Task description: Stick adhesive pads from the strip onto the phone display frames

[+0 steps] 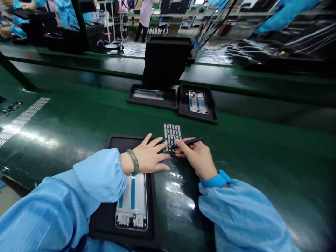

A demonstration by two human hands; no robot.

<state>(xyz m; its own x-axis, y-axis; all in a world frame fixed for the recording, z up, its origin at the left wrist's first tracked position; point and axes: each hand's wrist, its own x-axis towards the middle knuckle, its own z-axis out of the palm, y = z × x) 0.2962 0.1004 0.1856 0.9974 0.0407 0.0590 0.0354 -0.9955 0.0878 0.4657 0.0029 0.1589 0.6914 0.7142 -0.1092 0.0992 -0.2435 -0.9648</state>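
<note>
My left hand [148, 155] is spread flat, fingers apart, its fingertips at the lower left edge of a sheet of small pale stickers [172, 132]. In my right hand [198, 155] is a pair of black tweezers [193, 140], the tip pointing at the sheet's lower rows. Whether a sticker is caught in the tip is too small to tell. Below the rows, the sheet's clear backing [181, 206] reflects light. Under my left forearm, a phone frame [140, 206] with blue strips lies in a black tray [105, 224], its upper part hidden by my wrist.
Two more black trays, a left one [170, 103] and a right one [214, 110], hold phone frames farther back. Behind them stands a stack of black trays [168, 59]. More sticker strips [28, 113] and small dark parts [12, 107] lie far left. Co-workers and cables are beyond the bench.
</note>
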